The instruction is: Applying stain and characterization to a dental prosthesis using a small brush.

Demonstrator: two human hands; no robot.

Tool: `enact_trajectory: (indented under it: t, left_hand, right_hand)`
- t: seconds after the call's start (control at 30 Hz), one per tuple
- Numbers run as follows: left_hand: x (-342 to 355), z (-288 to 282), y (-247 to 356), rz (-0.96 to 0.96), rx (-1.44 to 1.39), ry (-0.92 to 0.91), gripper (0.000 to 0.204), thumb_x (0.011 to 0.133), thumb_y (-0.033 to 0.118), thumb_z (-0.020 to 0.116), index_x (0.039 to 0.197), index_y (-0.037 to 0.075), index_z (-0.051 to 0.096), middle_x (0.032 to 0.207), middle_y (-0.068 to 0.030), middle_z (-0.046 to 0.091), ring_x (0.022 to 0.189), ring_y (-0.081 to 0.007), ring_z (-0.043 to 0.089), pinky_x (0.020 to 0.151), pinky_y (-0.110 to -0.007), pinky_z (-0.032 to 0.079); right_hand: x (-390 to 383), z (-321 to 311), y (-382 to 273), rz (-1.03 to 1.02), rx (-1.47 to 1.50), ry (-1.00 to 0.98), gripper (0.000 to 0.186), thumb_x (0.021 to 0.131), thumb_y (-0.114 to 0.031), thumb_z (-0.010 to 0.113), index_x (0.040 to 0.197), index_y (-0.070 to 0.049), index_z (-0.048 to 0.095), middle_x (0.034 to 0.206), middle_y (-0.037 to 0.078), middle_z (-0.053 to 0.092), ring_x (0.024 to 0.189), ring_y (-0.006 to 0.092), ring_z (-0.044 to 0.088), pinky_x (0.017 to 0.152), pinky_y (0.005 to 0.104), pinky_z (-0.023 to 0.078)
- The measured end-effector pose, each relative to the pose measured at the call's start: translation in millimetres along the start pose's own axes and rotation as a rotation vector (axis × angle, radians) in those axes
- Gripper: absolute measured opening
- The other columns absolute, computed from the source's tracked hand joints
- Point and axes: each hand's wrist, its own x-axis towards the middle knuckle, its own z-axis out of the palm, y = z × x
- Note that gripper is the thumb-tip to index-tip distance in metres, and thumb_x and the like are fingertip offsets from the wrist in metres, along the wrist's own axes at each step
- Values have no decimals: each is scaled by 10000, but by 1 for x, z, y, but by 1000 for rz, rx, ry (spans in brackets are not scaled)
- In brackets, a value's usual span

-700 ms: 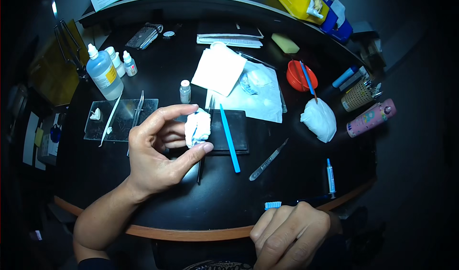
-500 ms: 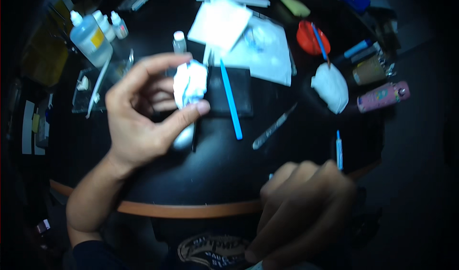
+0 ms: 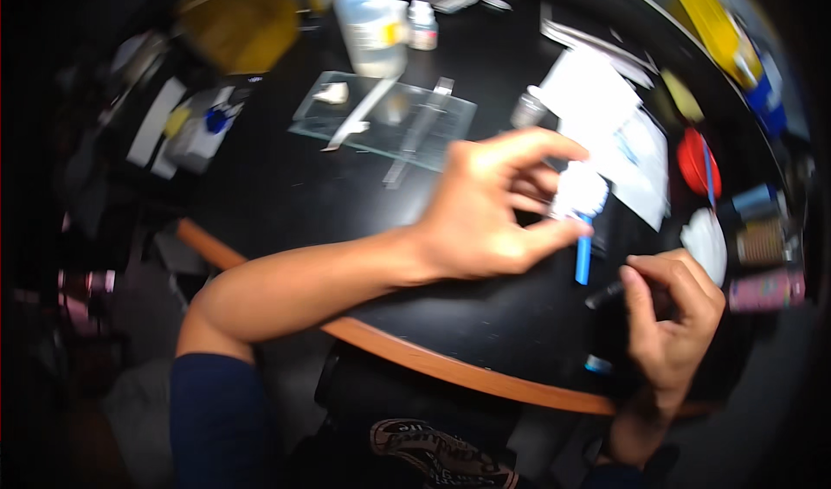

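Observation:
My left hand is closed round the edges of a white, plaster-like lump, thumb below and index finger above. A knobbly side of the lump catches the light; blur hides its finer shape. Just beneath it a flat blue stick lies on the black table, partly covered. My right hand hovers to the right, thumb and index fingertips pressed together; what they hold, if anything, I cannot make out. Beside those fingertips shows the dark handle of a scalpel, its other end hidden by the hand.
A glass plate carries a white spatula and a clear strip. Behind stand a large bottle and a dropper bottle. White paper, a red bowl, a white lump and a pink bottle lie rightward.
My view has swung left, so the table shifts right in the picture. My right hand has risen from the near edge to beside the scalpel. The white lump stays in my left hand, turned somewhat.

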Motion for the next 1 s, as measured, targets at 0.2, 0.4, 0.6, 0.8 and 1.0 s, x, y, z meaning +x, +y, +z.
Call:
enact_trajectory:
  t: [0.2,0.4,0.6,0.8,1.0]
  left_hand:
    - [7,2,4,85,4,16,521,836,20,871,1307,-27,654,989,-155,784,936,-165,776,847,-310,661]
    - [10,3,-1,100,-10,29,523,822,47,881,1292,-30,666,960,-148,778,912,-157,772,812,-307,669]
    - [9,-1,-2,93,23,53,511,823,33,879,1290,-10,675,849,-65,711,812,-79,705,772,-281,662]
    - [9,2,-3,84,7,32,514,821,40,888,1287,-8,675,847,-43,694,800,-62,683,761,-262,650]
    - [14,0,-2,28,9,39,526,840,33,876,1315,13,653,1019,-110,783,939,-131,758,864,-298,640]
  right_hand:
    - [0,-39,59,363,-304,-442,417,608,106,853,1014,53,771,880,152,665,828,300,651,774,389,530]
    - [7,-31,89,347,-185,-520,282,605,122,867,862,45,780,847,142,682,754,243,651,691,364,514]
    - [11,-27,78,396,-224,-497,267,601,123,879,831,32,776,809,116,669,687,185,596,645,346,492]
    - [5,-29,89,372,-224,-537,255,626,97,879,832,22,749,785,110,633,682,199,598,648,354,488]
    - [9,-31,93,353,-224,-602,235,701,62,847,823,9,654,809,126,617,717,256,600,675,394,479]
